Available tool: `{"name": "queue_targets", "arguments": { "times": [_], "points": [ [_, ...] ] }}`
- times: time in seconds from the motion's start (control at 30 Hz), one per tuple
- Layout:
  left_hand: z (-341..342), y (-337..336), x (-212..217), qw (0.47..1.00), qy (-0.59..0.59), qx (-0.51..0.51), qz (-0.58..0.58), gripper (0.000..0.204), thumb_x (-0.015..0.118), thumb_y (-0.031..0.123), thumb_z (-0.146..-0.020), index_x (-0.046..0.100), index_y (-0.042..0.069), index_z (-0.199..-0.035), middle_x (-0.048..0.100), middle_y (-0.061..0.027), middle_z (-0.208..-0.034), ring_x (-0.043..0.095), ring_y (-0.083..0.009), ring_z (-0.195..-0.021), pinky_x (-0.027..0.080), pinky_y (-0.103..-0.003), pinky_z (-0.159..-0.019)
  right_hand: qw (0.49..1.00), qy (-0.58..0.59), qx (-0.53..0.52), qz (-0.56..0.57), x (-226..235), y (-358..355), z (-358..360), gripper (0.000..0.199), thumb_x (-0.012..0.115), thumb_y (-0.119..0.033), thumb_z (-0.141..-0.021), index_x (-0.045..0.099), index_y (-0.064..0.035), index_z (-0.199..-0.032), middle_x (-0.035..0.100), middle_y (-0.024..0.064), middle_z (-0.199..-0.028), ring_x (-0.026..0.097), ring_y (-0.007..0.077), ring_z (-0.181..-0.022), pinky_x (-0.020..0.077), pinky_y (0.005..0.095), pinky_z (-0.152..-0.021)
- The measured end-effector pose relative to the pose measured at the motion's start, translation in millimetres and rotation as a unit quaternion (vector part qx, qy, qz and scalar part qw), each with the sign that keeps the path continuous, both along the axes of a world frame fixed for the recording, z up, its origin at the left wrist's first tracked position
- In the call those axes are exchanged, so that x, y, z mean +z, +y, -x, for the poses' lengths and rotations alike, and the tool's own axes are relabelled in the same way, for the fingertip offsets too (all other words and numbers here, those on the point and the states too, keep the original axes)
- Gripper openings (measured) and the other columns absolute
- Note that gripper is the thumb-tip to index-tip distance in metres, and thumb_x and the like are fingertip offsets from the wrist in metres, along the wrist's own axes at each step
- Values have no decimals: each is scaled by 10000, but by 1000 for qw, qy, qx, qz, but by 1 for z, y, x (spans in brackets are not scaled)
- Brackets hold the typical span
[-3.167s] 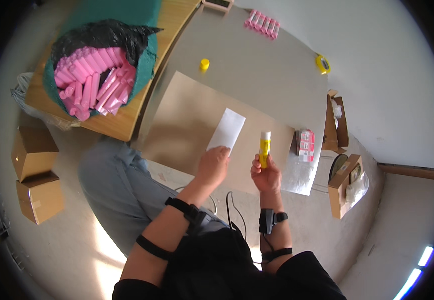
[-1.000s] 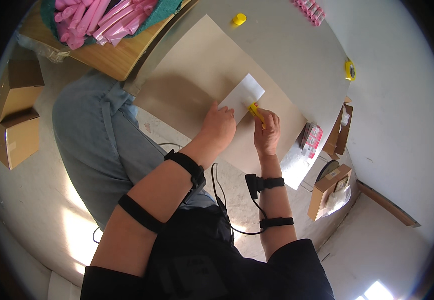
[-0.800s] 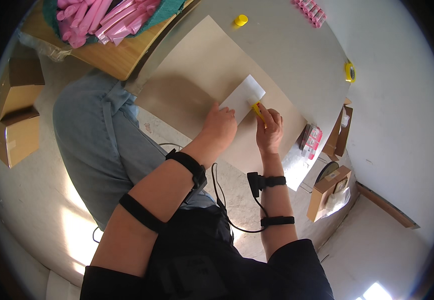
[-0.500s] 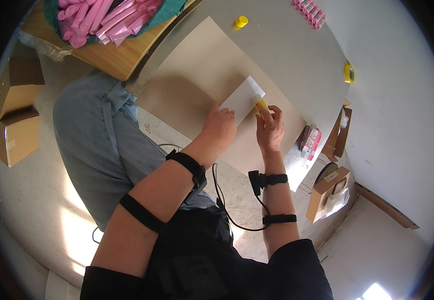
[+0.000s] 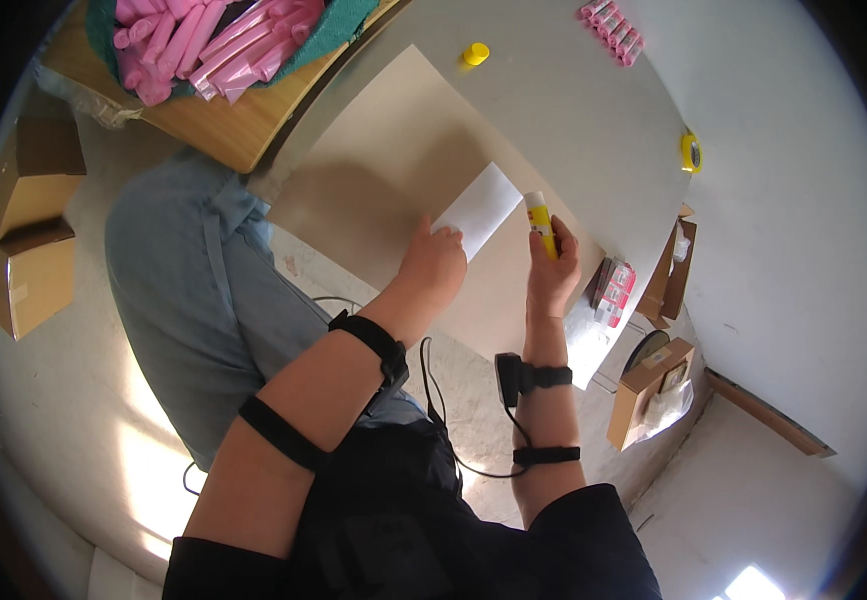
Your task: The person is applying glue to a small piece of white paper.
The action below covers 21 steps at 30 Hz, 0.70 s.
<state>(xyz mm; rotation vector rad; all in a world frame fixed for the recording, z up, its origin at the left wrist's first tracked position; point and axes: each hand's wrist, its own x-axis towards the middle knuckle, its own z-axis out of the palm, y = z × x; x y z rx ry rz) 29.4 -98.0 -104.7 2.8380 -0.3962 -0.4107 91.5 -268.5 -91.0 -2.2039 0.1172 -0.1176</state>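
Note:
A white paper strip lies at an angle on a large brown cardboard sheet. My left hand is at the strip's near left end, its curled fingers pressing the paper down. Just right of the strip, my right hand grips a yellow glue stick, uncapped with its white end pointing up and away. The glue stick is apart from the paper. A yellow cap rests on the grey table beyond the sheet.
Pink rolls fill a green-lined container on a wooden table at the far left. Small pink rolls and a yellow tape roll sit along the far right edge. Red-and-white packs lie right of my hand; cardboard boxes stand below.
My right hand has moved right and nearer me, lifting the glue stick off the paper's far right corner and turning it upright in view. My left hand stays on the strip.

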Motion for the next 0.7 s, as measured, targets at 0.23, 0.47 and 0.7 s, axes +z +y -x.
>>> {"name": "queue_targets", "arguments": {
  "times": [0.23, 0.47, 0.7],
  "points": [
    [3, -4, -16, 998, 1, 67, 21, 288, 413, 133, -909, 649, 82, -1065, 591, -11, -1219, 524, -143, -1155, 314, -438, -1018, 805, 266, 4, -530, 25, 15, 8, 282, 550, -128, -918, 520, 43, -1140, 593, 133, -996, 567, 169, -762, 462, 246, -622],
    [-4, -6, -9, 999, 13, 6, 33, 266, 460, 119, -856, 657, 51, -1021, 637, -36, -1109, 577, -178, -1059, 342, -451, -982, 963, 169, 65, -201, -11, 4, 6, 255, 521, -152, -926, 564, 5, -1122, 590, 35, -898, 507, 71, -686, 419, 202, -595],
    [-2, -23, -29, 979, -89, 99, 156, 132, 523, 90, -718, 640, 60, -771, 629, -102, -796, 604, -258, -819, 427, -441, -824, 980, 17, 188, 59, -52, -24, 9, 307, 575, -88, -895, 560, -5, -1190, 586, 124, -1158, 545, 201, -1080, 427, 320, -943]
  ]
}}
